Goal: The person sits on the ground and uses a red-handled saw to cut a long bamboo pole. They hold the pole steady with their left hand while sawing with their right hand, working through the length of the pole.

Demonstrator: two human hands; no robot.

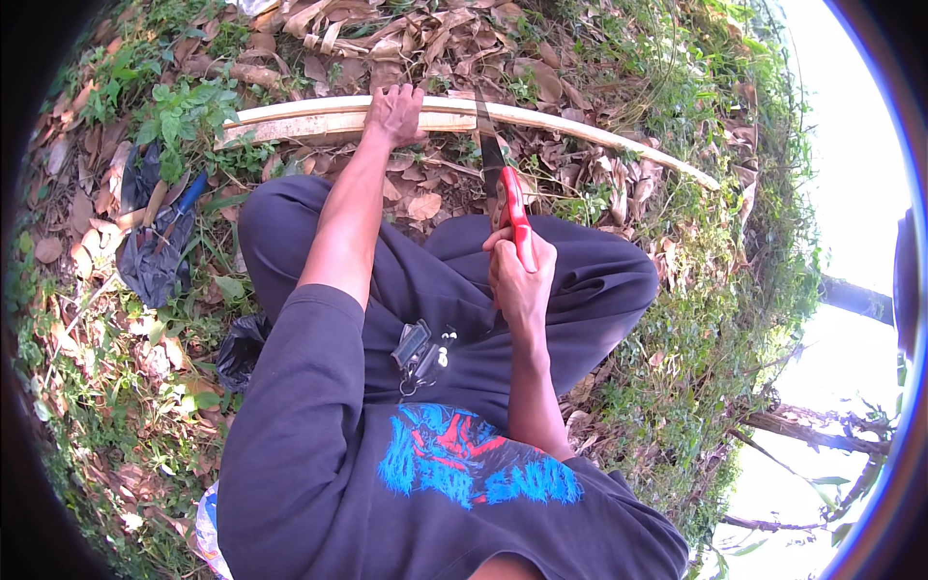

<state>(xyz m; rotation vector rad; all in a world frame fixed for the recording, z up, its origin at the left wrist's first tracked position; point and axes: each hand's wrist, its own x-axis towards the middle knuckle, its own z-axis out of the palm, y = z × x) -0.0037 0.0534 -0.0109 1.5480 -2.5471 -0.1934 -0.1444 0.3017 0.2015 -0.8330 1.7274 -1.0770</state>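
A long pale strip of wood lies across the ground in front of my crossed legs. Against its near side, on the left, rests a shorter pale wooden piece. My left hand is wrapped over both pieces, pressing them together near the shorter one's right end. In my right hand is the red handle of a hand saw, gripped in closed fingers. The saw's dark blade points away from me and crosses the long strip just right of the shorter piece's end.
Dry leaves and green plants cover the ground. To the left lies a black plastic bag with a blue-handled tool by it. Another black bag sits beside my left thigh. A cluster of keys rests on my lap.
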